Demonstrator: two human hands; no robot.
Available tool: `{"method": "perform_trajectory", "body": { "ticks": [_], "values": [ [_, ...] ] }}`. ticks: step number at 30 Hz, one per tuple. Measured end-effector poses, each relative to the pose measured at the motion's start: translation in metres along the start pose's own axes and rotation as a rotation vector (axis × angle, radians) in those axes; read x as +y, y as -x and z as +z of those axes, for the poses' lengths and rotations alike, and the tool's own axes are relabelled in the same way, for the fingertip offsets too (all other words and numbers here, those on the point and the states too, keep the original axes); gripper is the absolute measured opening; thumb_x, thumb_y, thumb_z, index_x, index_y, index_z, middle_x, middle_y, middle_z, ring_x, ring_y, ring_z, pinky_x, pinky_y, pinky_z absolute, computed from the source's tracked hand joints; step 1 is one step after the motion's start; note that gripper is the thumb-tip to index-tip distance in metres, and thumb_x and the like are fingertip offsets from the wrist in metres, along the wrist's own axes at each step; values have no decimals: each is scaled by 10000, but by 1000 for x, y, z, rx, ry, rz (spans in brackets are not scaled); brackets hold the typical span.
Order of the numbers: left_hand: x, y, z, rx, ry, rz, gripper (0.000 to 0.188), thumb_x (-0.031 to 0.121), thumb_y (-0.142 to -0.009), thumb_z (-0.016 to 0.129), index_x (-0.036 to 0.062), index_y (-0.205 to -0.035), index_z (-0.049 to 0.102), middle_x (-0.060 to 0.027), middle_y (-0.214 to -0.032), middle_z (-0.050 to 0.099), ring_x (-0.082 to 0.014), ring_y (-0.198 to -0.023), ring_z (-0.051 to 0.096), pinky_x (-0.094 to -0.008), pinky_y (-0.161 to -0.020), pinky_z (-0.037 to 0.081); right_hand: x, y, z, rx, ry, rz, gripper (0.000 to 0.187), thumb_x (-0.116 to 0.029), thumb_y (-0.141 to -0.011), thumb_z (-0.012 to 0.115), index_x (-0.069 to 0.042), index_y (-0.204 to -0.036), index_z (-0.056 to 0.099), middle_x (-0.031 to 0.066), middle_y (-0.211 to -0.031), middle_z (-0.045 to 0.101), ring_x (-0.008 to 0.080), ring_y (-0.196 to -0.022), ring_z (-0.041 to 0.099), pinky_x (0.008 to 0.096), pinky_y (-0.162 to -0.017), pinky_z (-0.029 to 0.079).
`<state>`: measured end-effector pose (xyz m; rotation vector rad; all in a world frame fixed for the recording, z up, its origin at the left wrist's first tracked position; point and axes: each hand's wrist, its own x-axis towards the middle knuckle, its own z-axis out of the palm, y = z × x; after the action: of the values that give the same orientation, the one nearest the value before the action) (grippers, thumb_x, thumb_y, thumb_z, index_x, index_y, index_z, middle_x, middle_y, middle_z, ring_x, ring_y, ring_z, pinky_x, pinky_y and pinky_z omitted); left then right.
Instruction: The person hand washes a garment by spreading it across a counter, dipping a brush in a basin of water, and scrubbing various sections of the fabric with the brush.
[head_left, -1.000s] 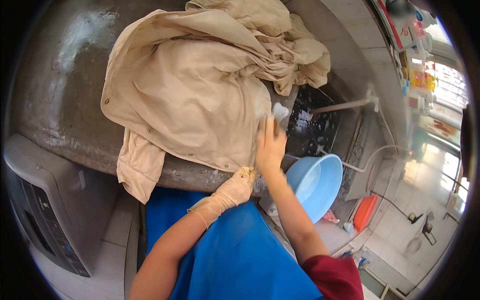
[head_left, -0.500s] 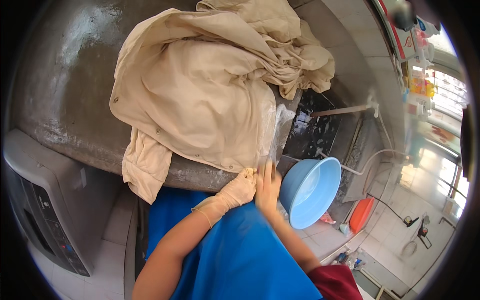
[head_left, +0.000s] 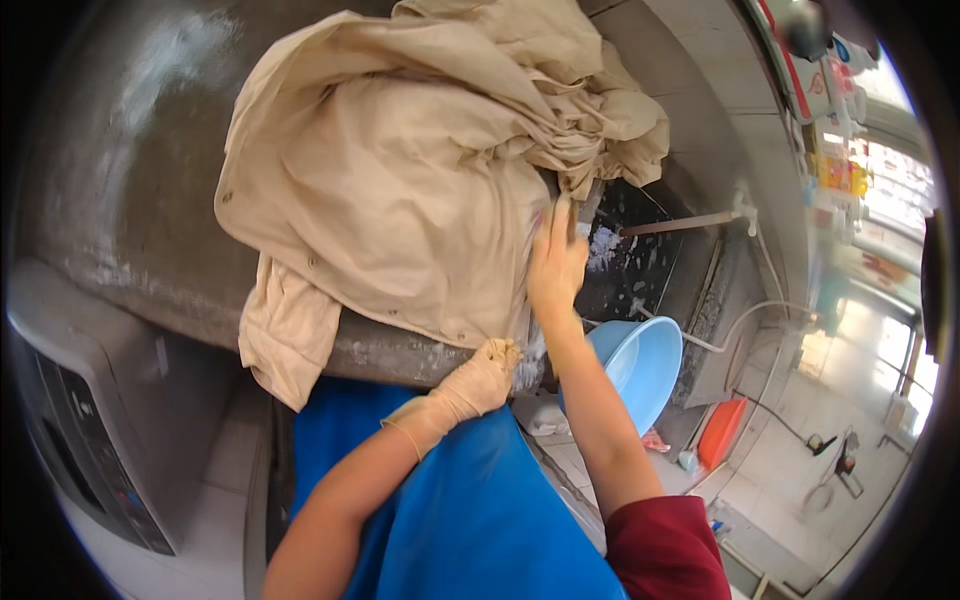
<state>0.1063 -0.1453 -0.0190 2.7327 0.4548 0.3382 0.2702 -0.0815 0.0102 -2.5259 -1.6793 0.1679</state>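
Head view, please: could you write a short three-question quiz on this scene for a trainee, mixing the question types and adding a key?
1. Multiple choice: what colour is the garment? A) green B) beige C) black
2. Fill in the blank: in the picture, the basin is to the ____ of the garment.
3. True or false: of the two hands, the left hand is nearer the apron.

Key: 1. B; 2. right; 3. true.
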Motion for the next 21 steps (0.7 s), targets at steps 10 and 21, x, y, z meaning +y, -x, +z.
{"method": "perform_trajectory", "body": {
  "ticks": [10, 21],
  "values": [
    [8, 3, -11, 108, -41, -12, 367, 221, -870, 526, -45, -1014, 734, -188, -1082, 639, -308, -995, 577, -435, -911, 449, 11, -20, -3, 59, -18, 21, 549, -174, -1014, 517, -81, -1545, 410, 332, -1307, 551, 480, -1013, 552, 512, -904, 468],
    [6, 7, -13, -123, -12, 30, 338, 193, -891, 514, -41, -1023, 719, -200, -1086, 659, -332, -1066, 599, -432, -970, 448, -2, 32, -8, -69, 18, -125, 508, -187, -1019, 496, -54, -1508, 464, 308, -1332, 570, 468, -1080, 556, 519, -941, 465]
  ]
}}
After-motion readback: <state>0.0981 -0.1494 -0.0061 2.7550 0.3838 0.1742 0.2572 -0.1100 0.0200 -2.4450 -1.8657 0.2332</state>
